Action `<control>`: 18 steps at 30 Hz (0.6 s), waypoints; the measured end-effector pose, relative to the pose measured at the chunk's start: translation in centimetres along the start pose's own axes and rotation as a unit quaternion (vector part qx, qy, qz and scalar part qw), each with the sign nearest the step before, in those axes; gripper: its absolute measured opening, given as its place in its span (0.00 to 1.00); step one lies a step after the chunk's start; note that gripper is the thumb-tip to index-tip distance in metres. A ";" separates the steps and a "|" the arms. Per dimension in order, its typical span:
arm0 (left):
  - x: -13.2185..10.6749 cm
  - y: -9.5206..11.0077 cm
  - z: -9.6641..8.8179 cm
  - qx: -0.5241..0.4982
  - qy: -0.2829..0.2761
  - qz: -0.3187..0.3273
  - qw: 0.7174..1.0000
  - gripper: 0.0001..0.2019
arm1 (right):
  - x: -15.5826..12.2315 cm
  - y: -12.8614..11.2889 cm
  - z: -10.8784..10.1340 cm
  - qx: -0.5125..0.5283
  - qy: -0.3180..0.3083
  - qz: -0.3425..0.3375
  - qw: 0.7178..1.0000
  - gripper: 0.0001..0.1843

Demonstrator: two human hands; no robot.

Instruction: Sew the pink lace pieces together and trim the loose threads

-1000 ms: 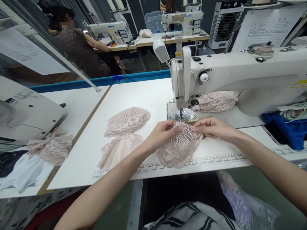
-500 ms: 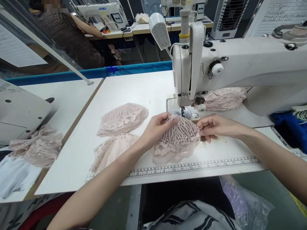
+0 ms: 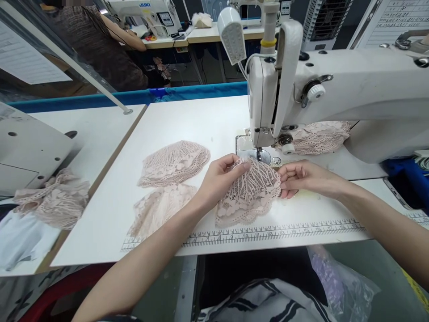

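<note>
Head cam: lace pc [image 3: 248, 194] is lt pink, openwork, w/ scalloped edge.

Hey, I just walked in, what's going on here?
A person at a sewing machine is holding a pale pink lace piece with both hands. The left hand pinches it near its top, and the right hand grips its right edge. The top lies close to the presser foot; whether it is under it, I can't tell. Two similar pieces lie to the left, and more lace lies under the machine's arm.
</note>
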State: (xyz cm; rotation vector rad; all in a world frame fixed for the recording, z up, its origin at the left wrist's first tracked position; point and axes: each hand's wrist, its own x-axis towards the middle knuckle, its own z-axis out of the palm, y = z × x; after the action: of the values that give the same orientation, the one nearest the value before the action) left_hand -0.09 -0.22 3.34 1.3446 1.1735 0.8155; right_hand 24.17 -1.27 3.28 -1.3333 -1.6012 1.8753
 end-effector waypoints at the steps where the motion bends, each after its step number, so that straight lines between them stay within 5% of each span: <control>1: 0.0 0.0 0.0 -0.004 -0.001 0.000 1.000 0.16 | 0.0 0.1 0.1 0.002 0.006 -0.001 1.000 0.14; 18: 0.0 -0.7 0.5 -0.010 -0.036 0.006 0.999 0.14 | -1.2 0.8 -0.3 -0.085 0.065 -0.006 0.994 0.17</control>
State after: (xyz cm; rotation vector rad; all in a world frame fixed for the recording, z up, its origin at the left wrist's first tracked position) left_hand 0.25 -0.48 2.58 1.3547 1.0993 0.7802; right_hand 25.30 -2.22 3.10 -1.4782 -1.7279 1.6382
